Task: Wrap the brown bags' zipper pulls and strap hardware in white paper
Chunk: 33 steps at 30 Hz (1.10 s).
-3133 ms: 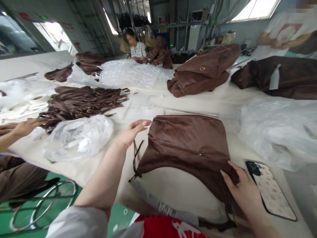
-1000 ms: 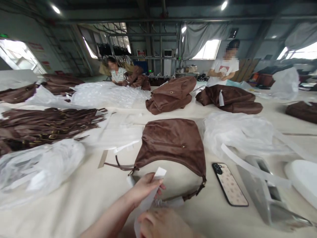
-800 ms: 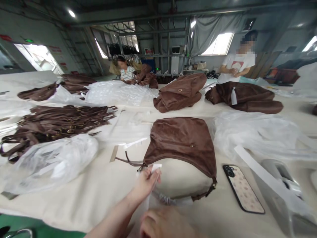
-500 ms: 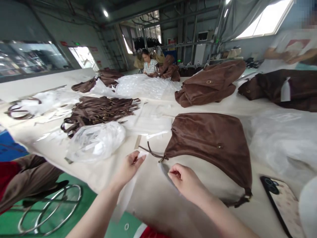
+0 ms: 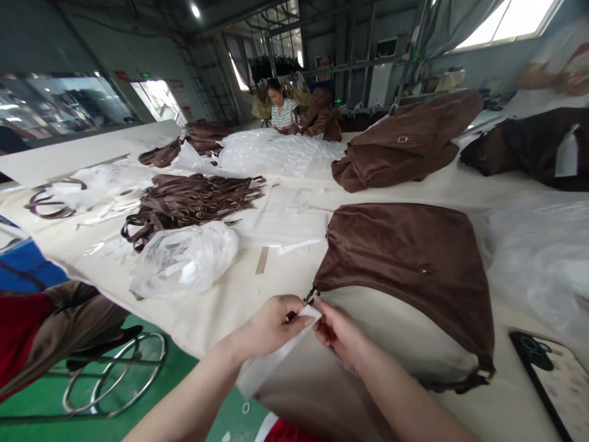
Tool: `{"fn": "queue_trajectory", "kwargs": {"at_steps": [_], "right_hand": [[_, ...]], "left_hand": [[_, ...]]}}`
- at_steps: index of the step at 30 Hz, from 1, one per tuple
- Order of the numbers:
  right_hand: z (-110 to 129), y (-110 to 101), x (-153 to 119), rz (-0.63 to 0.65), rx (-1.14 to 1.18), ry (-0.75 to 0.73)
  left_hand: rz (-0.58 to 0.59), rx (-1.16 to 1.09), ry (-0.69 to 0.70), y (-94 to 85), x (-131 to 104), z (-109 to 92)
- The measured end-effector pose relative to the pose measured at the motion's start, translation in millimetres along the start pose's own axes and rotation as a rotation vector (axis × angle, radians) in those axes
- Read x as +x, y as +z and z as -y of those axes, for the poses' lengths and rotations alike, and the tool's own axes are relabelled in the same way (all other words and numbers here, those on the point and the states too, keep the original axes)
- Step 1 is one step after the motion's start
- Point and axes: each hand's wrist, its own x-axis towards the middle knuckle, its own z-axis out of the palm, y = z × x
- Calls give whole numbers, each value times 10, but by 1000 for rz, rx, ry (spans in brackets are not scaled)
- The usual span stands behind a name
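A dark brown handbag [image 5: 396, 245] lies flat on the table, its curved opening toward me. At its left corner there is a small metal fitting [image 5: 313, 296]. My left hand [image 5: 280, 325] is closed on a white wrapping strip [image 5: 271, 362], whose long end trails down over the table edge. Right beside it, my right hand [image 5: 343, 334] is closed at the strip's upper tip, just below the fitting. Its fingertips are partly hidden, so what they pinch is unclear. The bag's other strap end [image 5: 464, 383] rests at the lower right.
Crumpled clear plastic [image 5: 184, 261] and a pile of brown straps [image 5: 193, 199] lie to the left. More brown bags [image 5: 400, 147] sit behind. A phone [image 5: 552, 380] lies at the right. Across the table is a seated person [image 5: 283, 113]; a metal stool [image 5: 124, 374] stands lower left.
My left hand has moved right with the white strip, up to the bag's left corner. My right hand has come close to it there. The view has shifted slightly.
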Motion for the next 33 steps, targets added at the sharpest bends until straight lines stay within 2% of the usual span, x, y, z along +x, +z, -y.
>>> {"fn": "queue_trajectory", "kwargs": {"at_steps": [3,5,7,12,14,17,20,23,29,33], "right_hand": [[20,-49,-15,11,159,22],[36,-84,-51,27,210,51],[68,-111,-102,62,222,47],[184,-133,-191,99,238,-21],[215,-134,-202,93,245,-30],[237,-129,-211,105,220,-55],[243,-118,-213,101,171,-97],[251,-101,-210,44,147,-148],[292,-79,-213,-117,171,-220],[271,-96,-191,-166,149,-219]], "left_hand": [[46,-118,-5,181,-110,-146],[15,-174,5,226,-166,-151],[-62,-232,-27,192,-231,-102],[-234,-315,-277,60,-420,87],[-256,-354,-321,66,-478,150],[-215,-431,-350,97,-539,213],[-142,-376,-320,104,-572,231],[-72,-313,-263,84,-592,214],[-36,-186,-109,70,-637,169],[-32,-126,-60,86,-660,132]]}}
